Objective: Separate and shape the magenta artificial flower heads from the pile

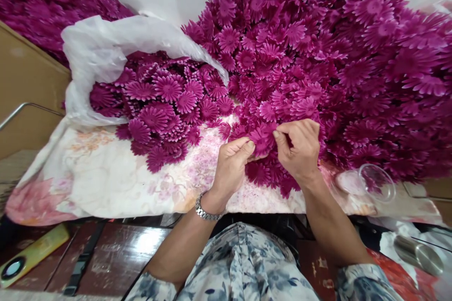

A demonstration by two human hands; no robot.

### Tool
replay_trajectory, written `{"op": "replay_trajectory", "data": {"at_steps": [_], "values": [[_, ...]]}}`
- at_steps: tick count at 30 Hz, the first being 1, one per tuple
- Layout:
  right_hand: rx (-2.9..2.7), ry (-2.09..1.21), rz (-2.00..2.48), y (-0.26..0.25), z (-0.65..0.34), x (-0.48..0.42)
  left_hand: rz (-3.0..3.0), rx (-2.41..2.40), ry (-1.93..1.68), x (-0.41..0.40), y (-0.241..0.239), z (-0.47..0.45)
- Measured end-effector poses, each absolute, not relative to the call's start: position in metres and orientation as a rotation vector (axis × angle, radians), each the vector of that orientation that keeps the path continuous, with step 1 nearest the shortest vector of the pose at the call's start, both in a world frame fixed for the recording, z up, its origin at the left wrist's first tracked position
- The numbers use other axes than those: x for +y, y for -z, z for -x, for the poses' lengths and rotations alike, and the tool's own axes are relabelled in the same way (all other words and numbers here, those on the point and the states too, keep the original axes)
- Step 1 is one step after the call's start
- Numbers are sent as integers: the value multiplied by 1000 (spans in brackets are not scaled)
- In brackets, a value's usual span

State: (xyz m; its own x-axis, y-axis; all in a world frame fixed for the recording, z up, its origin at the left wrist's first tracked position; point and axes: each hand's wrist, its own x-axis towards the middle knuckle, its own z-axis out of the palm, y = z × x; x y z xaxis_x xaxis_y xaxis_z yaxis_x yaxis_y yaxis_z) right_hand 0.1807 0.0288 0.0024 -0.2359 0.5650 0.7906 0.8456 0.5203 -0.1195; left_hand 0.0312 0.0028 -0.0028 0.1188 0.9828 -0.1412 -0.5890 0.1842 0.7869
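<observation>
White plastic, a single bag [106, 51] at the upper left of the frame, spills magenta flower heads onto the floral cloth [106, 178], and one far larger heap of flowers [335, 56], too many to count, fills the right half. At lower centre the left hand [231, 164] and right hand [300, 148] pinch one flower [263, 138] between them, fingers closed on its petals. One clear cup [374, 183] lies tipped at lower right.

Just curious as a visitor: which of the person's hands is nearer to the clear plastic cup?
The right hand. The clear plastic cup lies just to its right, while the left hand is further left.
</observation>
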Motion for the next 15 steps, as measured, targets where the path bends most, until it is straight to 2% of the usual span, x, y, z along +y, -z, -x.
{"op": "replay_trajectory", "data": {"at_steps": [3, 5, 10, 15], "values": [[-1915, 527, 1353, -1, -190, 32, -621, 791, -1296, 4, 1, -30], [-1943, 478, 1404, -2, -191, 31, -606, 812, -1303, 5, 0, -30], [-1997, 284, 1120, -7, -175, 23, -582, 822, -1304, 5, -1, -32], [-2048, 119, 1066, -7, -169, 23, -626, 795, -1238, 3, 1, -32]]}}
